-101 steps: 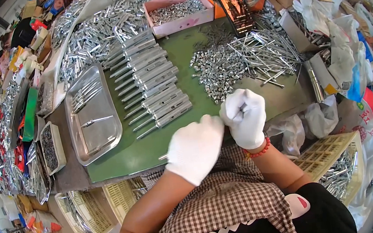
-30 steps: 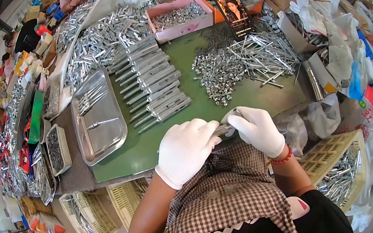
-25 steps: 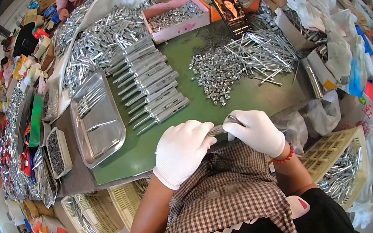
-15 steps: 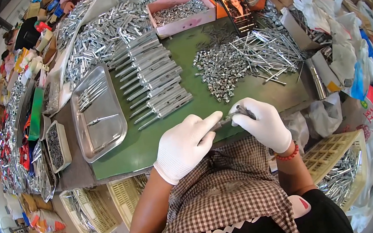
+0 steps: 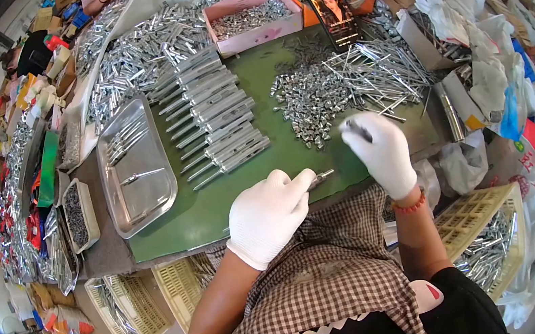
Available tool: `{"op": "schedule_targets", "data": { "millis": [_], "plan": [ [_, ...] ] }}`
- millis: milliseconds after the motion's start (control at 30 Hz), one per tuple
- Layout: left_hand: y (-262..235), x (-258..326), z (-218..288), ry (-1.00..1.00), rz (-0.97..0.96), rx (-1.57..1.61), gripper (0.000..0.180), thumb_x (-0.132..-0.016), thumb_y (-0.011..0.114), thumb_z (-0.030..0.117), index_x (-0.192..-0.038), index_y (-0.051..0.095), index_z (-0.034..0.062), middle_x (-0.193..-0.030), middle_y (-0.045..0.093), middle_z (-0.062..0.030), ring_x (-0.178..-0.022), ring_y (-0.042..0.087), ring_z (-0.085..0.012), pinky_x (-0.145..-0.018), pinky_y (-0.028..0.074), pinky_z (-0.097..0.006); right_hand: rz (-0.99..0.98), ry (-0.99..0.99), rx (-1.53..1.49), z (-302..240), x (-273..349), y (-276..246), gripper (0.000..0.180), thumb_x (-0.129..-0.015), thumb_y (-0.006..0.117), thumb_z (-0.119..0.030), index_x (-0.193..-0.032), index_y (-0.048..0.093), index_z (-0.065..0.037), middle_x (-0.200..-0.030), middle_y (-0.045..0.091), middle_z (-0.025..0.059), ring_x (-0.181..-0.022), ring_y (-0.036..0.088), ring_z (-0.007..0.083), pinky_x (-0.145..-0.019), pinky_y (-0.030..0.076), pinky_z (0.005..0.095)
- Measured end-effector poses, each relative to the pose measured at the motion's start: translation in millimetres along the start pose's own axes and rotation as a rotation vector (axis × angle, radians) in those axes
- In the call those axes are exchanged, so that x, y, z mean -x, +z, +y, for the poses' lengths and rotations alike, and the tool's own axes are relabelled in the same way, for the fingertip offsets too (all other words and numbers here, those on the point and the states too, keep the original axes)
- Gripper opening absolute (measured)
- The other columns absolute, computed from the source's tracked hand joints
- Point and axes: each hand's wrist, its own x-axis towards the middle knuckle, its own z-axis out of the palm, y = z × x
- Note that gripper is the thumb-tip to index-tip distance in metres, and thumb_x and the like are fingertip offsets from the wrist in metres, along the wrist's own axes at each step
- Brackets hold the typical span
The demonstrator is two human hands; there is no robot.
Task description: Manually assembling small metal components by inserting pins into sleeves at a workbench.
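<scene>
My left hand, in a white glove, grips a slim metal rod near the front edge of the green mat; its tip pokes out to the right. My right hand, also gloved, is raised beside the heap of small metal parts and pins and pinches a small dark metal piece at its fingertips. A row of finished metal assemblies lies side by side on the mat, left of the heap.
A steel tray with a few rods lies left of the mat. A pink box of parts and a phone stand at the back. Yellow crates flank my lap; bags and boxes crowd the right side.
My hands were together at the mat's front edge. Now the right hand has pulled away up and to the right toward the heap, while the left keeps the rod.
</scene>
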Motion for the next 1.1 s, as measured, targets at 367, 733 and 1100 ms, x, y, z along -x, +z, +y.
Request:
{"op": "schedule_targets", "data": {
  "millis": [367, 733, 1100],
  "plan": [
    [12, -3, 6, -0.039, -0.039, -0.127, 0.019, -0.093, 0.064, 0.022, -0.112, 0.066, 0.0225, -0.078, 0.057, -0.0078, -0.064, 0.064, -0.0280, -0.054, 0.051, -0.041, 0.043, -0.012, 0.122, 6, -6, 9, 0.016, -0.089, 0.074, -0.017, -0.100, 0.069, -0.007, -0.094, 0.071, 0.0143, -0.086, 0.069, 0.0355, -0.073, 0.055, 0.0418],
    [11, -5, 5, -0.038, -0.033, -0.113, 0.017, -0.093, 0.063, 0.021, -0.110, 0.065, 0.0198, -0.078, 0.058, -0.0095, -0.064, 0.064, -0.0311, -0.055, 0.051, -0.044, -0.290, -0.138, 0.144, -31, 21, 9, 0.016, -0.084, 0.078, -0.013, -0.097, 0.075, -0.005, -0.089, 0.070, 0.0122, -0.079, 0.069, 0.0299, -0.071, 0.054, 0.0360],
    [11, -4, 6, -0.061, -0.067, -0.110, 0.016, -0.093, 0.063, 0.021, -0.109, 0.066, 0.0204, -0.079, 0.057, -0.0097, -0.064, 0.064, -0.0308, -0.055, 0.050, -0.044, -0.057, -0.177, 0.271, -6, -8, 16, 0.007, -0.087, 0.074, -0.018, -0.092, 0.072, -0.013, -0.089, 0.067, 0.0073, -0.079, 0.068, 0.0309, -0.068, 0.054, 0.0412]
  ]
}}
